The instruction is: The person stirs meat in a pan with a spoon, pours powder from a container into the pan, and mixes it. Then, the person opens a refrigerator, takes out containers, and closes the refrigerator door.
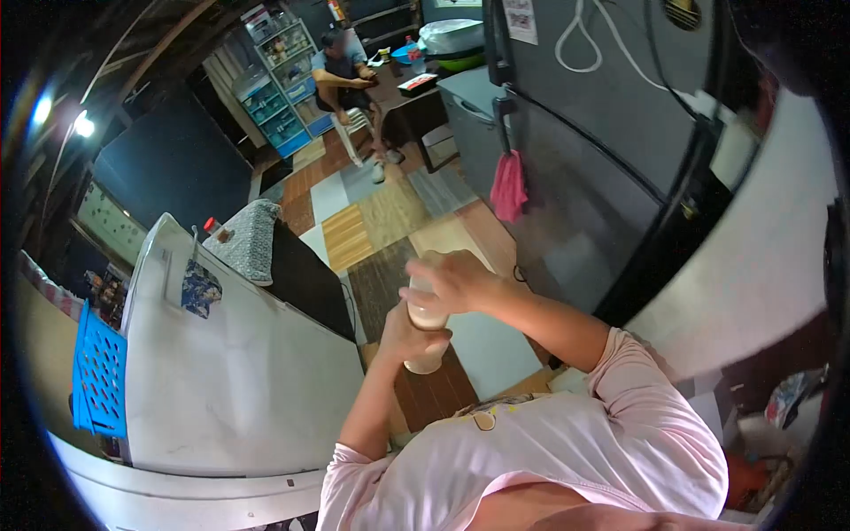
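Note:
A pale, whitish bottle (426, 362) is held in front of my chest, tilted slightly. My left hand (410, 336) is wrapped round its lower half, with the base showing beneath the fingers. Over the upper part lies my right hand (456, 281), its fingers curled about the top and a little smeared by motion. The bottle's cap or mouth is hidden behind those fingers, and I cannot read any label.
At my left stands a white refrigerator (239, 372) with a blue basket (99, 372). A dark grey refrigerator (584, 168) with a pink cloth (508, 188) is at my right. Patchwork flooring (381, 212) leads to a seated person (341, 75) beside a table.

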Action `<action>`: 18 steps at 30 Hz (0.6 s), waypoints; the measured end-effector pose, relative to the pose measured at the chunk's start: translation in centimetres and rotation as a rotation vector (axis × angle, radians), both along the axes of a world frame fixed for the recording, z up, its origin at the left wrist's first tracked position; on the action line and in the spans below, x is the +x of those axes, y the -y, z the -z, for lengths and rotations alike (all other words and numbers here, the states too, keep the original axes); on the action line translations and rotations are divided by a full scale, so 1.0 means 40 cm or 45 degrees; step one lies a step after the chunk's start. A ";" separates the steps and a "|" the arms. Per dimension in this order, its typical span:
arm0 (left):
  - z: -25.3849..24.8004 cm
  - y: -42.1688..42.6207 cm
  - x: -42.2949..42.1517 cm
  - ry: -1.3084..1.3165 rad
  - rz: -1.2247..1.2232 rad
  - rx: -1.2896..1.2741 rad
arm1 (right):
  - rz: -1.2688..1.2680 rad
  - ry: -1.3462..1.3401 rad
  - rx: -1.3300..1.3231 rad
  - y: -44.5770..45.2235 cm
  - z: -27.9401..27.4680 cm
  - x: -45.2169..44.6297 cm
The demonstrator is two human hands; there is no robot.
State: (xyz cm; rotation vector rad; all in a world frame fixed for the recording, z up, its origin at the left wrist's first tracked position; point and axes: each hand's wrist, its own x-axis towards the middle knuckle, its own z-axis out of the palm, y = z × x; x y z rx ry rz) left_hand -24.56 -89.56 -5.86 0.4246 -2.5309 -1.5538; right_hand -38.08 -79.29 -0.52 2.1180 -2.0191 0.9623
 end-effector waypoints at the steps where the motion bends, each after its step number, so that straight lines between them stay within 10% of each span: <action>1: 0.019 0.005 -0.019 0.051 -0.227 -0.281 | 0.204 0.102 0.251 0.043 0.003 -0.008; 6: 0.096 0.102 -0.063 0.121 -0.631 -0.501 | 0.296 0.310 0.657 0.179 0.042 -0.048; 11: 0.056 0.252 -0.098 -0.065 -0.404 -0.473 | -0.330 -0.025 -0.128 0.312 0.092 -0.130; 18: 0.159 0.520 -0.203 -0.217 -0.432 -0.220 | -0.422 -0.181 -0.054 0.626 0.179 -0.259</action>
